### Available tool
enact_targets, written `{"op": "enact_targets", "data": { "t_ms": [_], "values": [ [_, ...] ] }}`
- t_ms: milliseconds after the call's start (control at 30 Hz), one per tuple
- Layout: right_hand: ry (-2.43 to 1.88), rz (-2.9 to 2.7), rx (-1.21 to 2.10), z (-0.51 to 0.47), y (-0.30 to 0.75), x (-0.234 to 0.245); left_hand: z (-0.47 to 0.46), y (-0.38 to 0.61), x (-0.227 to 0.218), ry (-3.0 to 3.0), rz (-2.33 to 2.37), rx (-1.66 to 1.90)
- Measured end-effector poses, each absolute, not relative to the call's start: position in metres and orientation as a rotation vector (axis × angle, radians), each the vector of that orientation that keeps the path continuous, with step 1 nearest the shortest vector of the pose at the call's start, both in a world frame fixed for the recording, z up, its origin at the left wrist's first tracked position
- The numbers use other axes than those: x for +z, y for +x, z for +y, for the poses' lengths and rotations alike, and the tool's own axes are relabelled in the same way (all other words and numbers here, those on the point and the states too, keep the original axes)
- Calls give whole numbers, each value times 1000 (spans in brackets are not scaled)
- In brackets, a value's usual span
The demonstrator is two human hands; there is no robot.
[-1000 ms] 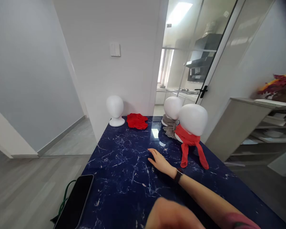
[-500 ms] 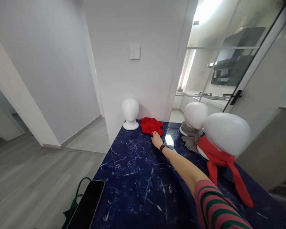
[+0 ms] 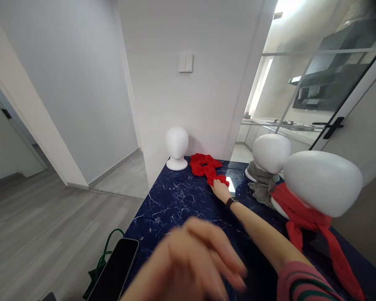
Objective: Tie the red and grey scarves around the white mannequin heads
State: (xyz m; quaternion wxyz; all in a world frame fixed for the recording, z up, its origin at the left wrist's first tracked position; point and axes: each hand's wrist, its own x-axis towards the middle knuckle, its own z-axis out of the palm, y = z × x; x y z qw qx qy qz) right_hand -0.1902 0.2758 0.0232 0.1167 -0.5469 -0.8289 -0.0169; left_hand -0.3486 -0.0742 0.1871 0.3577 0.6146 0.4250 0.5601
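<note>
My right hand [image 3: 221,190] reaches far across the dark blue marble table [image 3: 175,200] and grips the near end of a loose red scarf [image 3: 205,165], which trails back toward the wall. A bare white mannequin head [image 3: 177,147] stands just left of the scarf. My left hand [image 3: 191,263] hovers close to the camera, blurred, fingers loosely spread and holding nothing.
On the right stand a white mannequin head with a grey scarf [image 3: 269,156] and a nearer one wearing a red scarf [image 3: 321,188]. A black phone [image 3: 114,271] lies at the table's near left edge above a green-handled bag [image 3: 103,259]. A glass door is behind.
My right hand has closed on the red scarf and drawn its end toward me. My left hand has risen into view near the camera.
</note>
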Motion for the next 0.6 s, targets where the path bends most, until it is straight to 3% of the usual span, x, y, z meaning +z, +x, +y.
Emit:
{"op": "enact_targets", "data": {
  "t_ms": [167, 267, 400, 600],
  "values": [
    [-1533, -2489, -50, 188, -126, 12, 54, -370, 182, 1336, 1228, 1837],
    [-1417, -2488, 38, 136, -84, -6, 134, -412, 137, 1435, 1783, 1585],
    [-1356, -2381, 102, 94, -49, -23, 203, -458, 82, 1394, 2035, 1416],
    [-1340, -2323, 142, 89, -46, -17, 270, -479, 52, 1322, 2283, 1406]
  ]
}}
